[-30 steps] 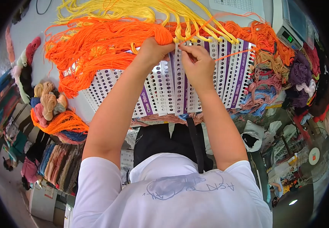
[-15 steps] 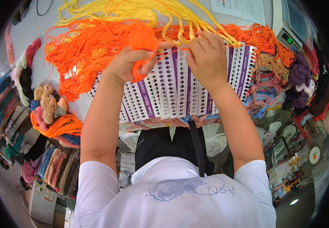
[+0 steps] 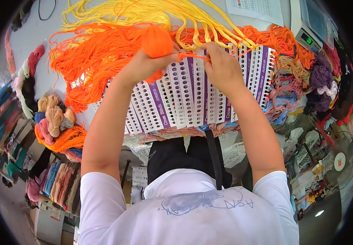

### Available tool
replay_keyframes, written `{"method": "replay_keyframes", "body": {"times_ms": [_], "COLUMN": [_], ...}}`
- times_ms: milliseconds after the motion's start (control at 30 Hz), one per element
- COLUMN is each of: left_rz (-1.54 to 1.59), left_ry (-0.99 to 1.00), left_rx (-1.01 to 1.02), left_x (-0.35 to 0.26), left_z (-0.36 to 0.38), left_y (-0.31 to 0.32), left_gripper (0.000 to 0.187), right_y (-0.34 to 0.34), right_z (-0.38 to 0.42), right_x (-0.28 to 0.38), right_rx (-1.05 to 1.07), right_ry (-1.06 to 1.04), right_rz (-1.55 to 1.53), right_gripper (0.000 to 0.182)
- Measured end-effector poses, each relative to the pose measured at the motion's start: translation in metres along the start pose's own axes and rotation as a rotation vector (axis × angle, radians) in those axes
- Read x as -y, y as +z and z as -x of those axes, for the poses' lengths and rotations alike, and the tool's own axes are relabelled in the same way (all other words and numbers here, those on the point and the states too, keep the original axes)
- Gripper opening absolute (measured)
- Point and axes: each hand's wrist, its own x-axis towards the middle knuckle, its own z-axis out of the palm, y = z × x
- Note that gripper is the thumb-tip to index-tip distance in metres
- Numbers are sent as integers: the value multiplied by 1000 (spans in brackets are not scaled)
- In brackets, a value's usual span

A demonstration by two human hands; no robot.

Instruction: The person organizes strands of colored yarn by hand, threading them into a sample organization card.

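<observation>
At the table's far edge: both hands work above a fan of white and purple punched thread cards (image 3: pixel 192 98) lying on the pale table (image 3: pixel 42 28).
Left hand: the left hand (image 3: pixel 143 65) is closed round a bundle of orange thread (image 3: pixel 157 41), fingers pressed together about it; the bundle's rounded end sticks up above the fist.
Right hand: the right hand (image 3: pixel 221 67) pinches a single orange strand (image 3: pixel 190 56) between thumb and fingertips, the strand drawn taut across to the left fist.
Change from half a second ago: the left hand sits a little higher and further right, so the bundle's end is closer to the yellow thread (image 3: pixel 143 12); the right hand has dropped slightly onto the cards' top edge.
Change from a second ago: the orange bundle was then pressed low against the cards; now it is lifted clear of them.
Surroundings: loose orange skeins (image 3: pixel 90 57) spread to the left, mixed skeins (image 3: pixel 307 81) to the right, a scale (image 3: pixel 309 24) at the upper right.
Hard to make out: the right fingertips are hidden behind the knuckles; the card holes under both hands are covered; lettering on the purple strips is too small to read.
</observation>
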Motion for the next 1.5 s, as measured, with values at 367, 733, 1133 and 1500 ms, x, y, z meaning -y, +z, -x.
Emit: {"method": "replay_keyframes", "body": {"times_ms": [367, 733, 1133, 1500], "left_rz": [445, -7, 374, 544], "left_ry": [122, 142, 476, 273], "left_rx": [-212, -945, -468, -201], "left_x": [-37, -186, -360, -217], "left_z": [103, 225, 427, 216], "left_y": [-157, -241, -126, 160], "left_gripper": [23, 18, 34, 37], "right_y": [10, -41, -133, -201], "right_z": [-8, 33, 94, 84], "right_x": [-3, 45, 104, 206], "right_rx": [213, -96, -122, 70], "right_ry": [290, 90, 248, -161], "right_rz": [198, -85, -640, -874], "right_gripper": [17, 24, 20, 24]}}
